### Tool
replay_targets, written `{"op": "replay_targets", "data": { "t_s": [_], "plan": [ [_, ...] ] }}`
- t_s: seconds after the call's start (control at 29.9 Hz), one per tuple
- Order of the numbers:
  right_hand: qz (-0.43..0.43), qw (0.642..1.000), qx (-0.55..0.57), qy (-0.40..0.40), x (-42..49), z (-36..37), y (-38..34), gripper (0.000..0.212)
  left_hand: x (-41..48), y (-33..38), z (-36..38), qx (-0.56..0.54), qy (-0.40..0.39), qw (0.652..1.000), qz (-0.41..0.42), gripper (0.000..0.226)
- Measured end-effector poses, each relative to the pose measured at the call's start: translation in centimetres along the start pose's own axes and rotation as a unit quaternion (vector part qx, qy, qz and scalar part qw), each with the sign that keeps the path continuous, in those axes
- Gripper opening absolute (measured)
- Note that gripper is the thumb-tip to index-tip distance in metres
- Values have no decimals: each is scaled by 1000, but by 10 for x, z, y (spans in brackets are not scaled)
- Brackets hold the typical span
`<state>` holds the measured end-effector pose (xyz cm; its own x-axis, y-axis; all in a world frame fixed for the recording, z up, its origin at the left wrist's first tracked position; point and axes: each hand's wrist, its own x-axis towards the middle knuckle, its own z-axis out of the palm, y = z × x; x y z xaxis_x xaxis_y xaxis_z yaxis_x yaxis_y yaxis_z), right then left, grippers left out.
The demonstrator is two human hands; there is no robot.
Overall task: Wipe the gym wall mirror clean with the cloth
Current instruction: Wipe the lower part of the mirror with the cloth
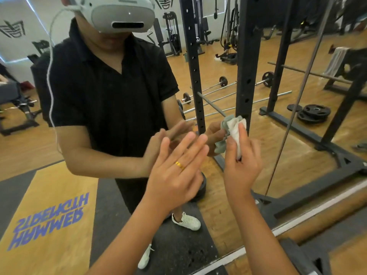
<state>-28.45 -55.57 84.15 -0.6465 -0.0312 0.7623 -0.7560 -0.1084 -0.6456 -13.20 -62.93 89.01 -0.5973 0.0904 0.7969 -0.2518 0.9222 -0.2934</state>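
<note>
White-grey and limp: gripped the cloth [235, 133] as a wad in the right hand [241, 161], against the mirror [218, 56]. Held the left hand [176, 165] flat, fingers straight, empty, just beside that grip. Probably light, soft; best held bunched.

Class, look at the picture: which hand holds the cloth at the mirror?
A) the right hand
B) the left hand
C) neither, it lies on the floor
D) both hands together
A: the right hand grips the bunched cloth at the mirror, while the left hand, wearing a ring, is flat and holds nothing.
</note>
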Motion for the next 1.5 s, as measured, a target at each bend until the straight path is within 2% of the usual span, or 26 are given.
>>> {"op": "replay_targets", "data": {
  "t_s": [0.07,0.1,0.2,0.27,0.33,0.4,0.5,0.57,0.67,0.77,0.84,0.94,1.04,1.24,1.27,1.4,1.5],
  "plan": [
    [-49,997,-55,-13,12,-13,22,38,4,4,14,48,-16,999,-8,40],
    [-27,997,-71,0,23,-21,34,39,4,5,18,71,-17,997,-9,38],
    [123,989,-64,54,56,-38,55,43,2,3,21,84,-15,996,-1,34],
    [133,987,-46,73,54,-33,51,42,2,3,22,86,-7,996,-2,33],
    [95,994,1,58,33,-18,36,41,2,4,23,83,4,997,-10,31],
    [17,999,14,26,13,-9,25,38,3,5,23,75,13,997,-9,30],
    [-92,995,-30,-3,18,-11,38,35,4,4,22,73,9,997,-10,29],
    [-120,991,-59,5,28,-15,47,33,5,4,21,72,10,997,-10,29],
    [-73,996,-49,26,30,-15,48,35,5,7,16,39,8,999,-23,31],
    [56,995,-10,77,28,-15,46,40,-8,13,12,-3,-21,999,-29,36],
    [99,991,-8,92,14,-16,51,41,-26,13,14,10,-47,999,-17,37],
    [110,992,-14,55,-19,-18,60,43,-49,7,26,73,-66,995,16,43],
    [98,995,-11,34,-16,-24,62,45,-54,5,36,84,-41,995,17,45],
    [79,995,-29,61,-3,-15,69,42,-57,3,39,90,-36,995,22,42],
    [94,992,-45,70,-11,-14,79,40,-57,4,39,93,-34,995,20,41],
    [248,962,-52,106,-38,-26,113,39,-55,5,38,89,-31,995,22,40],
    [253,960,-51,111,-37,-26,107,42,-57,4,39,90,-31,995,23,41]
  ]
}}
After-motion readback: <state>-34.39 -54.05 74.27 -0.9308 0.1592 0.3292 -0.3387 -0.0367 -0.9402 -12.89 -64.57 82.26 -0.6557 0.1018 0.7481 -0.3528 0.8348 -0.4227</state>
